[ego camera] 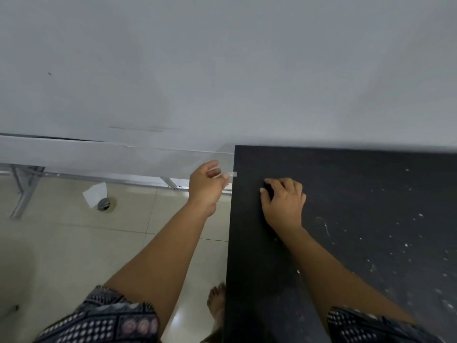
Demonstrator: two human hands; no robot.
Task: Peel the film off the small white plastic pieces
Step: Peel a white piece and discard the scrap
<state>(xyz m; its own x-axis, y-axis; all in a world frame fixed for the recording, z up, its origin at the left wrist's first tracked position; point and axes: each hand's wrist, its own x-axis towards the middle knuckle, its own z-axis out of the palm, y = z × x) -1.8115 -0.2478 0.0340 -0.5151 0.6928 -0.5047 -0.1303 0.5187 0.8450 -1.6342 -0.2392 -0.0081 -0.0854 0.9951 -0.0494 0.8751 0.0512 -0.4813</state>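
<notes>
Two hands are in view. The left hand (205, 185), at the centre of the frame beside the left edge of the black table (371, 219), pinches one thin translucent strip of film (229, 175) at its fingertips. The right hand (284, 201) rests on the table with fingers curled; I cannot tell if it holds a white piece. Lower left: one paper scrap (95, 194) lies on the tiled floor (74, 243).

Your right hand (284, 201) rests on the black table (371, 219), with bare top open beyond it to the right; the wall (222, 70) closes the far side; your left hand (205, 184) hangs off the table's left edge above open floor (99, 243).
</notes>
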